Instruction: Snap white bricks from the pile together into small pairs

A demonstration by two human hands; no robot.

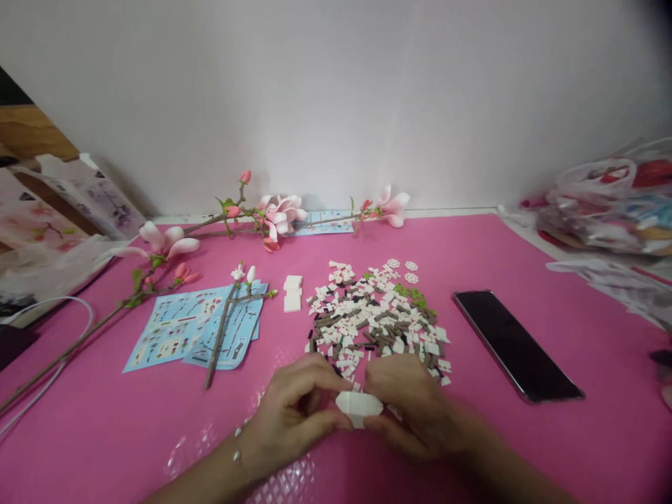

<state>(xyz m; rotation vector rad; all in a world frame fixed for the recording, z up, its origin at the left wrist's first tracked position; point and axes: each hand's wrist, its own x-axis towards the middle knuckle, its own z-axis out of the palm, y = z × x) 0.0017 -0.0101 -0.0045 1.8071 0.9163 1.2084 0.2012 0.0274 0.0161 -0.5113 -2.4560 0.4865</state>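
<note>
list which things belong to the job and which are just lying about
Seemingly for the job:
white piece, held by left hand and right hand
pile of small parts
white blocks
blue printed sheets
flowering branches, perhaps

Probably just lying about:
phone
white cable
plastic bags

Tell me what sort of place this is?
Probably a home craft table: a heap of small white, brown and green plastic pieces, light-blue printed instruction sheets and pink-and-white artificial magnolia branches suggest it.
</note>
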